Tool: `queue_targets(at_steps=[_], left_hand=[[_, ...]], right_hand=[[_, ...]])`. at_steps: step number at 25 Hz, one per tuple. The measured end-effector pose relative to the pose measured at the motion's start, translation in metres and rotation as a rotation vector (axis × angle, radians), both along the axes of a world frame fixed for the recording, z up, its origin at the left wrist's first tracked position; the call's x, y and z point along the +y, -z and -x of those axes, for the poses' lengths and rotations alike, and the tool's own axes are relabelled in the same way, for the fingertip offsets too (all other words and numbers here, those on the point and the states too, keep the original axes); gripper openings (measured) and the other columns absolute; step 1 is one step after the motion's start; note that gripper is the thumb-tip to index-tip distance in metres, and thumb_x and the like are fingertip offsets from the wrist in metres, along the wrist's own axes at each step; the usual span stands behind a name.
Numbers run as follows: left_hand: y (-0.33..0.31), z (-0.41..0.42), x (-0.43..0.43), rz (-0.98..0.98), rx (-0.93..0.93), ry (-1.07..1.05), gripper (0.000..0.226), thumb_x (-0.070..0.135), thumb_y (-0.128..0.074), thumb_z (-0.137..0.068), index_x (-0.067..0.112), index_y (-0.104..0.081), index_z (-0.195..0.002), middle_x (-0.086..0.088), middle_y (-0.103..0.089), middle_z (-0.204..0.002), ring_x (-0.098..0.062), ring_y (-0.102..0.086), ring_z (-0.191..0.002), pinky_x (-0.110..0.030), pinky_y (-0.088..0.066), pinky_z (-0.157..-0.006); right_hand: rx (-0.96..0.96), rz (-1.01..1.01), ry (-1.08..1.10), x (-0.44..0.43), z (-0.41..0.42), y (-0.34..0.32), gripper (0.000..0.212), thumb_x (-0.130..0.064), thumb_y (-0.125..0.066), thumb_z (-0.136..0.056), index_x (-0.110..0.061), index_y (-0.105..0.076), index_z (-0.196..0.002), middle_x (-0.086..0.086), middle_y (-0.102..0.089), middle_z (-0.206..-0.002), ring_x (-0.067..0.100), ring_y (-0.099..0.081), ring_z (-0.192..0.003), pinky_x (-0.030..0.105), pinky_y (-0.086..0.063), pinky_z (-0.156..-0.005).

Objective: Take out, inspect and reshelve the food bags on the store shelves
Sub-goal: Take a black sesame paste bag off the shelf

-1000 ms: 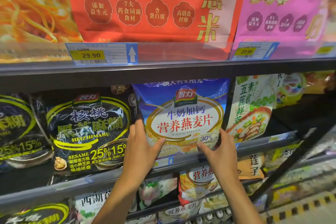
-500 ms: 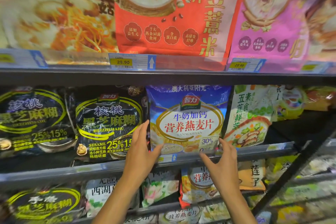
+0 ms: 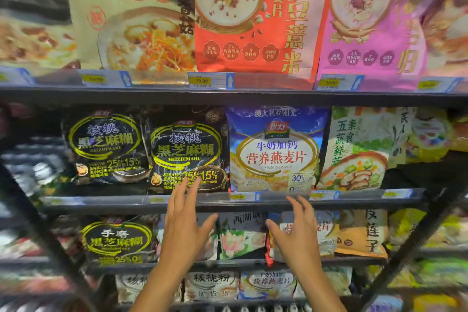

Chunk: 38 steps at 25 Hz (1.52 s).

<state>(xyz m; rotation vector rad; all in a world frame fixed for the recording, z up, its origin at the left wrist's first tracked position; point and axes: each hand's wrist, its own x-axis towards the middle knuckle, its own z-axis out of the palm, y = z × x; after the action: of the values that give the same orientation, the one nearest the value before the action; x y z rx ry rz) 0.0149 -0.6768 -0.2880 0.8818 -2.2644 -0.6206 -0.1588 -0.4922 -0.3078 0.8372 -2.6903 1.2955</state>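
Note:
A blue and white oat-flake bag (image 3: 276, 149) stands upright on the middle shelf (image 3: 217, 201), between a black sesame-paste bag (image 3: 186, 152) and a green vegetable-meal bag (image 3: 354, 152). My left hand (image 3: 184, 225) hangs open in front of the shelf rail, fingertips overlapping the black bag's lower edge. Below the blue bag, my right hand (image 3: 296, 233) is open with fingers spread. Neither hand touches the blue bag.
A second black sesame bag (image 3: 106, 144) stands further left. The top shelf carries a red bag (image 3: 260, 15), a pink bag (image 3: 369, 25) and price tags (image 3: 210, 80). Lower shelves hold more bags (image 3: 119, 240). A dark slanted frame bar (image 3: 410, 248) crosses at the right.
Both hands have let go of the blue oat bag and dropped below the shelf rail, fingers spread. The bag stays upright on the shelf. The view has shifted left and back.

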Motion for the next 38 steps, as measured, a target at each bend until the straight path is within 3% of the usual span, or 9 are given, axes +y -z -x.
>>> queue_targets(at_steps=[8,15,21,24,28,30,32,38], left_hand=[[0.002,-0.052,-0.024,-0.074,-0.003,-0.104,0.095,0.048,-0.075,-0.090,0.035,-0.016,-0.164,0.010,-0.010,-0.172,-0.019,-0.010,-0.160,-0.050,-0.028,-0.125],[0.000,-0.056,-0.103,-0.093,0.056,-0.076,0.094,0.047,-0.075,-0.090,0.034,-0.018,-0.164,0.009,-0.017,-0.171,-0.015,-0.007,-0.160,-0.047,-0.023,-0.128],[-0.002,-0.036,-0.175,-0.138,0.041,-0.079,0.122,0.062,-0.079,-0.078,0.028,-0.001,-0.166,0.004,-0.018,-0.172,-0.019,-0.014,-0.158,-0.048,-0.028,-0.125],[-0.001,-0.024,-0.202,-0.214,-0.040,-0.099,0.127,0.071,-0.076,-0.075,0.019,-0.004,-0.166,-0.002,-0.021,-0.172,-0.024,-0.022,-0.157,-0.048,-0.035,-0.122],[0.001,-0.011,-0.228,-0.316,-0.225,-0.099,0.112,0.082,-0.067,-0.073,0.018,-0.024,-0.155,-0.003,-0.043,-0.159,-0.030,-0.052,-0.139,-0.050,-0.052,-0.100],[0.004,-0.008,-0.236,-0.330,-0.251,-0.074,0.089,0.083,-0.067,-0.072,0.023,-0.037,-0.130,-0.002,-0.058,-0.140,-0.032,-0.063,-0.123,-0.048,-0.055,-0.090],[0.004,-0.008,-0.239,-0.396,-0.216,-0.039,0.076,0.080,-0.071,-0.072,0.026,-0.037,-0.112,-0.001,-0.063,-0.127,-0.033,-0.064,-0.117,-0.045,-0.053,-0.085],[-0.001,-0.009,-0.239,-0.489,-0.105,0.019,0.066,0.064,-0.080,-0.077,0.022,-0.040,-0.109,0.001,-0.058,-0.116,-0.027,-0.059,-0.108,-0.041,-0.049,-0.081]], right_hand=[[0.015,0.014,-0.145,-0.044,-0.041,-0.003,0.077,-0.046,-0.075,-0.089,-0.027,-0.039,-0.154,-0.005,-0.029,-0.162,0.018,-0.027,-0.151,0.041,-0.035,-0.118],[0.013,0.055,-0.152,-0.123,-0.053,-0.012,0.079,-0.054,-0.073,-0.088,-0.028,-0.037,-0.153,-0.006,-0.041,-0.153,0.017,-0.035,-0.143,0.041,-0.041,-0.113],[-0.041,0.117,-0.144,-0.190,-0.054,-0.015,0.105,-0.059,-0.080,-0.079,-0.026,-0.024,-0.161,-0.005,-0.035,-0.162,0.016,-0.034,-0.149,0.039,-0.037,-0.118],[-0.067,0.084,-0.107,-0.214,-0.049,-0.011,0.111,-0.055,-0.082,-0.080,-0.022,-0.017,-0.163,0.000,-0.030,-0.166,0.019,-0.027,-0.153,0.041,-0.031,-0.122],[-0.095,0.003,-0.035,-0.234,-0.041,-0.008,0.114,-0.049,-0.081,-0.083,-0.013,-0.012,-0.165,0.005,-0.023,-0.170,0.023,-0.022,-0.156,0.040,-0.025,-0.124],[-0.105,-0.015,0.000,-0.239,-0.036,-0.005,0.110,-0.045,-0.081,-0.084,-0.012,-0.013,-0.165,0.005,-0.026,-0.169,0.024,-0.025,-0.155,0.040,-0.026,-0.123],[-0.092,-0.024,0.029,-0.242,-0.032,-0.003,0.107,-0.045,-0.081,-0.084,-0.013,-0.017,-0.164,0.006,-0.033,-0.167,0.026,-0.031,-0.153,0.043,-0.031,-0.122],[-0.144,0.059,0.061,-0.242,-0.031,0.001,0.102,-0.043,-0.085,-0.081,-0.022,-0.027,-0.162,-0.001,-0.042,-0.162,0.022,-0.041,-0.148,0.044,-0.041,-0.117]])
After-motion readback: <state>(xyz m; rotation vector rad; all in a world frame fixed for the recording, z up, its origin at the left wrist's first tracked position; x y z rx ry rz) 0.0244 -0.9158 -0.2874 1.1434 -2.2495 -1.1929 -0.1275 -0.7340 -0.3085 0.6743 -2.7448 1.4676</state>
